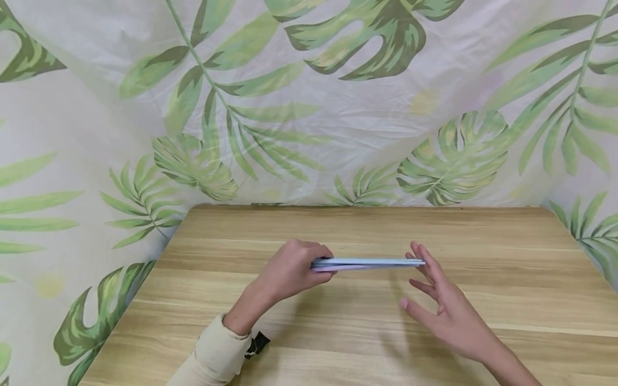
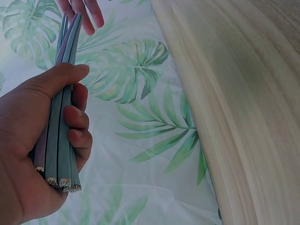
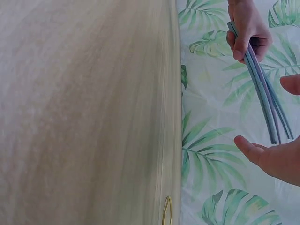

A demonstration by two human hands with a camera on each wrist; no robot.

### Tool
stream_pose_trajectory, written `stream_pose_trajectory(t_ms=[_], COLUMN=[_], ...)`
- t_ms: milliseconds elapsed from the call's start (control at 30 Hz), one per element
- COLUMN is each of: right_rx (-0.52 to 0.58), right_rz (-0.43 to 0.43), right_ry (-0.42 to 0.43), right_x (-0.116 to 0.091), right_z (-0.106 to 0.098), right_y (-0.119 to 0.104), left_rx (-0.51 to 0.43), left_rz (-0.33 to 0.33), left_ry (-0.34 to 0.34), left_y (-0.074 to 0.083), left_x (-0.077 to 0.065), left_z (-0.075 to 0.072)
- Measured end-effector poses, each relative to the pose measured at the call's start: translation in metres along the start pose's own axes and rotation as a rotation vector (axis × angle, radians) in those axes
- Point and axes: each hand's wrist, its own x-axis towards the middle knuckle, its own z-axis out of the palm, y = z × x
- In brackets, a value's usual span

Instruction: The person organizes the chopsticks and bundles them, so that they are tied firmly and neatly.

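"What did the left hand point(image 1: 292, 271) have?"

"A bundle of slim sticks point(image 1: 372, 262). Its grip was wrapped round one end of them, the thumb over one side and the fingers curled round the other."

"All one colour?"

"No, mostly a muted blue-green in the left wrist view, with a lilac stick point(image 2: 42, 152) among them. The ends nearest the heel of that hand looked patterned, though the detail was too small to make out."

"And where was the bundle?"

"Up in the air above the wooden surface point(image 1: 367, 230), nearly level and running from left to right as the head camera saw it. In the right wrist view the free ends spread apart a little."

"What about the right hand point(image 1: 446, 316)?"

"It was just beside those free ends. Its grip was loose, fingers extended and thumb held away from them. The fingertips overlapped the tips in the head view, but I couldn't tell whether they touched."

"Anything else around?"

"A pale sleeve point(image 1: 214, 351) on the left arm, a small black object point(image 1: 260, 344) next to its cuff, and a leaf-printed cloth point(image 1: 270, 161) behind the surface. The right wrist camera also caught a thin yellow loop point(image 3: 167, 211) by the surface's edge."
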Motion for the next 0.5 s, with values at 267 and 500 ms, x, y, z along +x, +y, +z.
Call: stream_pose_trajectory(t_ms=[267, 500], right_rx=[-0.039, -0.075], right_rz=[0.006, 0.063], right_ry=[-0.008, -0.043], right_x=[-0.0014, -0.0007], right_z=[0.0029, 0.0040], right_y=[0.0005, 0.0046], left_rx=[0.100, 0.188], left_rz=[-0.012, 0.015], left_ry=[0.018, 0.016], left_y=[-0.0002, 0.0007], left_x=[-0.0008, -0.0006], left_z=[0.0008, 0.0058])
